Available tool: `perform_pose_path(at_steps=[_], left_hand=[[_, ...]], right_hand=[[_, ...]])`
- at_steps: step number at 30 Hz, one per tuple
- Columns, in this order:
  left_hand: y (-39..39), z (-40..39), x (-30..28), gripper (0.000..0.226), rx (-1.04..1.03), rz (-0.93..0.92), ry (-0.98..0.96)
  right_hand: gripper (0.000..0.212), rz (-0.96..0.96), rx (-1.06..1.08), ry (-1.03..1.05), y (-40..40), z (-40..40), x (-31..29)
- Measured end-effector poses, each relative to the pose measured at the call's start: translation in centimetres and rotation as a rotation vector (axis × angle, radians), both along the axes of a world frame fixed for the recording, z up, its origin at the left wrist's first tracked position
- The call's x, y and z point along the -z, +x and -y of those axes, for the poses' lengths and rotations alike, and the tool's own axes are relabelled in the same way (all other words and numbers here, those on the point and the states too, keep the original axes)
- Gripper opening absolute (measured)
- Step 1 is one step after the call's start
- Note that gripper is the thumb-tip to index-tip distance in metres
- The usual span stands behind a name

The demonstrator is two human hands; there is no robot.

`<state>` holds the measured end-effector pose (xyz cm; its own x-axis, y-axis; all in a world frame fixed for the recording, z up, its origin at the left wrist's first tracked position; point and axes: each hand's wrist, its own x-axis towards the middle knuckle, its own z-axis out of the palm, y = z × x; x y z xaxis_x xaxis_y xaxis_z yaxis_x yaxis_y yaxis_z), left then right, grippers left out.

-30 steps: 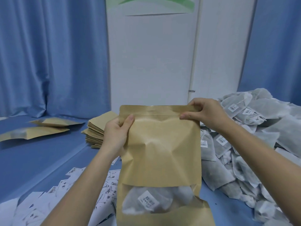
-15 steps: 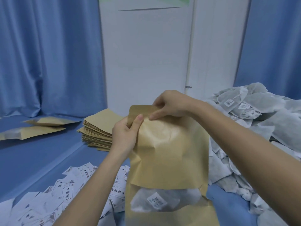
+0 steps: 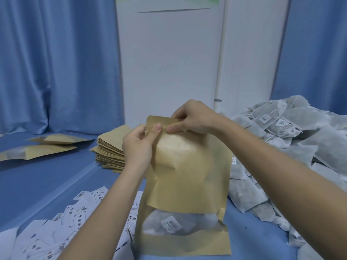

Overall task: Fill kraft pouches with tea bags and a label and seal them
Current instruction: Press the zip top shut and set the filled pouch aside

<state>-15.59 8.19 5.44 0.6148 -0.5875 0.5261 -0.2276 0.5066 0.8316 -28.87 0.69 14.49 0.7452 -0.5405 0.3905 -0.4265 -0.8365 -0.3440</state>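
Observation:
A kraft pouch [image 3: 187, 171] stands upright in front of me on the blue surface. Through its clear window near the bottom I see tea bags [image 3: 172, 224] with a small white tag. My left hand [image 3: 139, 145] grips the pouch's upper left edge, thumb pressed on the front near the top strip. My right hand [image 3: 193, 117] pinches the top strip just right of the left thumb. The two hands sit close together at the pouch's top left.
A heap of grey tea bags [image 3: 293, 139] fills the right side. A stack of flat kraft pouches [image 3: 110, 147] lies behind my left hand, with two pouches [image 3: 43, 149] further left. Loose white labels [image 3: 62, 226] are scattered at the lower left.
My right hand has slid leftwards along the pouch's top strip, from the right corner to beside my left thumb. The left hand has kept its grip on the upper left edge.

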Motion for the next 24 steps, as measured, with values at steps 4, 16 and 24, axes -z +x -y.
perform_pose_path(at_steps=[4,16,24], left_hand=[[-0.1,0.5,-0.1,0.038,-0.111,0.047,0.003],[-0.2,0.4,-0.4,0.039,-0.072,0.027,0.033],[0.1,0.2,-0.2,0.055,-0.114,0.040,0.038]], right_hand=[[0.014,0.056,0.035,-0.033,0.2,-0.1,0.3],[0.020,-0.026,-0.005,-0.177,-0.4,-0.3,0.5],[0.035,-0.144,0.009,-0.278,-2.6,0.4,0.3]])
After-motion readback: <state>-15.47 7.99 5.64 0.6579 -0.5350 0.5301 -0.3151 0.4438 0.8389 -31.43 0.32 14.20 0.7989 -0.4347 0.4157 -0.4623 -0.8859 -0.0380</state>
